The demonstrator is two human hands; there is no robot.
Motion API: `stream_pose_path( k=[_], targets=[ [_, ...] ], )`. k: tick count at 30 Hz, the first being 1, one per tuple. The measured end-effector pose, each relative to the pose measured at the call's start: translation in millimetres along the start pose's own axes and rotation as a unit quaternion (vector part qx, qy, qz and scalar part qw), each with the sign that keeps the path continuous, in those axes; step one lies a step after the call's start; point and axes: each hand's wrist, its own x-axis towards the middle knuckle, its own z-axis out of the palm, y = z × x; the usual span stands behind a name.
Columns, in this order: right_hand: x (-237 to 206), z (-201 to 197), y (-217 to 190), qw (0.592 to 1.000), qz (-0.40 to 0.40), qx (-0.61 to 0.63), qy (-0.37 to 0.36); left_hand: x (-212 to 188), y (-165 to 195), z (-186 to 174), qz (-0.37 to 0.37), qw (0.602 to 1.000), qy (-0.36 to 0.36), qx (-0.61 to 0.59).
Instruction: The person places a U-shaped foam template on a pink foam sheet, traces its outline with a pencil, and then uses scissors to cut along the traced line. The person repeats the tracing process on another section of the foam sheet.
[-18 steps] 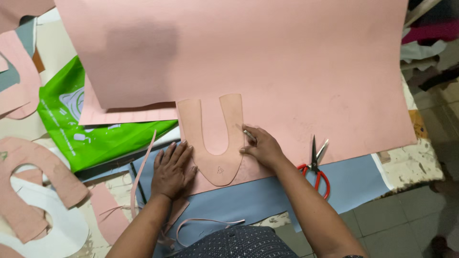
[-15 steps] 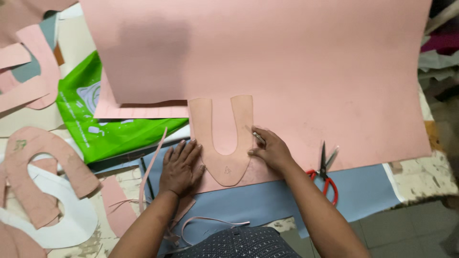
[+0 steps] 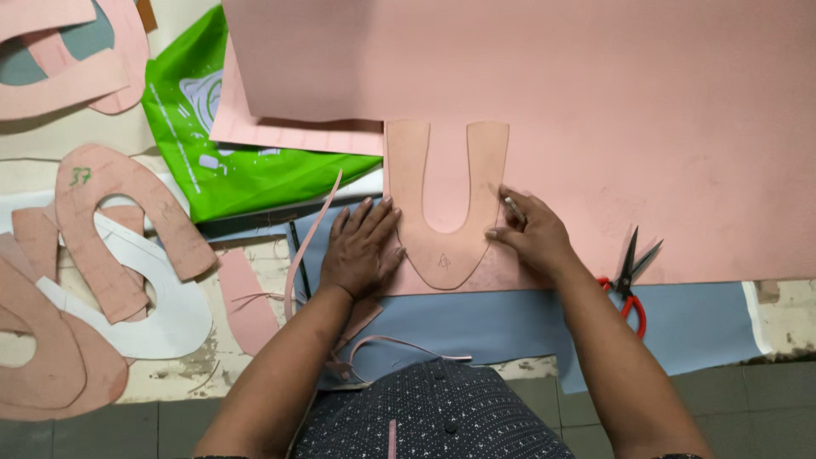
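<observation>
Pressing flat on the table, the left hand (image 3: pixel 361 248) lies open with its fingers spread, the fingertips resting on the left edge of a tan U-shaped pattern piece (image 3: pixel 445 204). The pattern piece lies on the near edge of a large pink sheet (image 3: pixel 595 102), its two arms pointing to the far side and its rounded base toward the person. The right hand (image 3: pixel 531 234) is closed around a thin pen-like tool (image 3: pixel 514 208), pinched between thumb and fingers, with its tip at the right arm of the pattern piece; what kind of tool it is cannot be told.

Beneath the pink sheet a light blue sheet (image 3: pixel 510 319) shows along the near side. Just right of the right wrist, a pair of red-handled scissors (image 3: pixel 627 280) lies across the edge of the pink sheet, blades open and pointing away. To the far left of the pattern piece sits a green plastic bag (image 3: pixel 221 144), partly under the pink sheet. Further left, several pink curved cut-outs (image 3: pixel 119 221) and a white curved cut-out (image 3: pixel 170 310) lie stacked. A narrow pink strip (image 3: pixel 308 234) runs beside the left hand.
</observation>
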Motion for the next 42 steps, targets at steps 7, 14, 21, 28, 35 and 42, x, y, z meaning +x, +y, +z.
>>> stream_pose_path(
  k=[7,14,21,28,35,42],
  targets=[
    [0.2,1.1,-4.2,0.999,-0.030,-0.011,0.005,-0.3,-1.4,-0.4,0.010,1.000,0.014,-0.015],
    [-4.9,5.5,-8.3,0.999,-0.030,-0.024,0.009,-4.9,-4.4,2.4,0.013,1.000,0.019,-0.020],
    [-3.1,5.2,-11.5,0.999,0.000,-0.033,0.005,-4.9,-6.3,0.7,0.014,0.999,0.027,-0.018],
    [-2.1,1.0,-13.9,0.998,0.004,-0.055,-0.003,-3.0,-2.6,-5.5,-0.004,1.000,-0.009,-0.027],
    [-3.3,2.9,-11.7,0.999,-0.008,-0.037,-0.004,-4.5,-4.7,-3.5,0.008,1.000,0.007,-0.012],
    [-2.0,2.8,-9.3,0.999,-0.013,-0.030,-0.005,-3.8,-5.2,-3.2,0.007,1.000,0.006,-0.024]
  ],
)
